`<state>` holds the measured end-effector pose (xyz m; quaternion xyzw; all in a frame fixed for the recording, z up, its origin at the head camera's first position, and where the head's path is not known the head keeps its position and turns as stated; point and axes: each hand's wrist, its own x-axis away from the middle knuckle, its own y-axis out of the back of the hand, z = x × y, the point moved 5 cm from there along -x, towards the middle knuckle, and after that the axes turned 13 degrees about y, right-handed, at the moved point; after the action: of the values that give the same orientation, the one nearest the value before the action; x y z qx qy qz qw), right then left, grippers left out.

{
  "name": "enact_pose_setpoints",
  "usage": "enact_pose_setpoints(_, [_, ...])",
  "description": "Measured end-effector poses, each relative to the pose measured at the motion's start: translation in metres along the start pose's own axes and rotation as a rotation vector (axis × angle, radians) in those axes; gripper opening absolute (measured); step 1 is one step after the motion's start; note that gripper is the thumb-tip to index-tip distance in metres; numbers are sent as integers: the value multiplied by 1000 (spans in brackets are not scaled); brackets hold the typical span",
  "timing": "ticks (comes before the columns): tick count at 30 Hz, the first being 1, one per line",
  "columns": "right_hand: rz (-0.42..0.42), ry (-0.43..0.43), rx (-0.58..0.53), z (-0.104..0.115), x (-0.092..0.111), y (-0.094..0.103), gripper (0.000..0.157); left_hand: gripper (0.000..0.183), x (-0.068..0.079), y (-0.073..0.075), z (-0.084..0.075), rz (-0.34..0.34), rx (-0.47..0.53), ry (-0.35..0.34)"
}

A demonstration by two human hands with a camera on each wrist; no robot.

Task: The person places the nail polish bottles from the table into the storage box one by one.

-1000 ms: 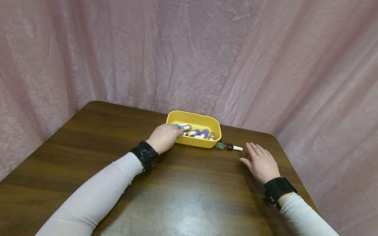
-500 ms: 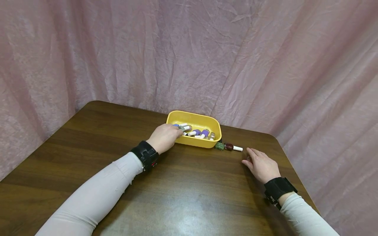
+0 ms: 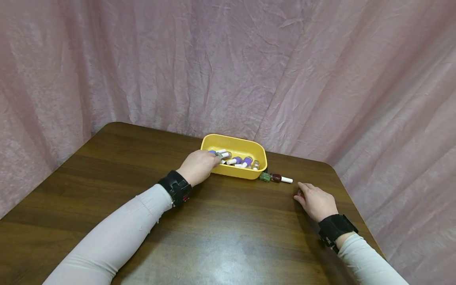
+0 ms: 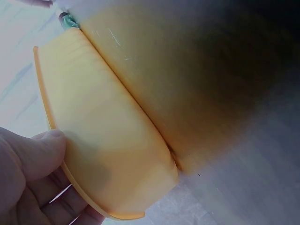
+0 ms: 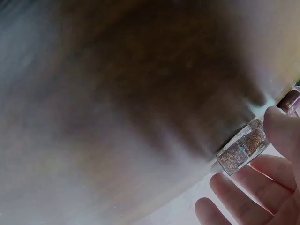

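Note:
My left hand (image 3: 199, 166) grips the near-left wall of a yellow plastic bin (image 3: 233, 170). In the left wrist view the thumb (image 4: 47, 145) presses the outer wall, with the other fingers over the rim. Several nail polish bottles with white caps lie inside, among them a purple one (image 3: 247, 160). On the table at right, my right hand (image 3: 318, 202) pinches a clear nail polish bottle with coppery glitter (image 5: 241, 147) between thumb and fingers; its cap is mostly hidden. Just beyond the fingertips lies a dark red nail polish bottle (image 3: 276, 177) with a white cap.
A green nail polish bottle (image 3: 265, 177) lies between the bin's right corner and the dark red bottle. The brown wooden table (image 3: 213, 221) ends at a pink curtain (image 3: 228, 71) behind the bin. Its right edge runs close beside the right hand.
The right hand's fingers, straighter a second ago, have curled in and drawn back slightly, closing on the glitter bottle. The left hand and the bin have not moved.

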<state>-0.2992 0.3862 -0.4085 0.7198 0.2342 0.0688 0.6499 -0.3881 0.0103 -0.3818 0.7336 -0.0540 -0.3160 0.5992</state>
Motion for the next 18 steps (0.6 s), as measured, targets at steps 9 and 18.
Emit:
enact_pose_setpoints(9, [13,8,13,-1,-3,-3,42,9,0,-1,1,0,9,3])
enact_pose_setpoints(18, [5,32,18,1,-7,-3,32,8,-1,-2,1,10,5,9])
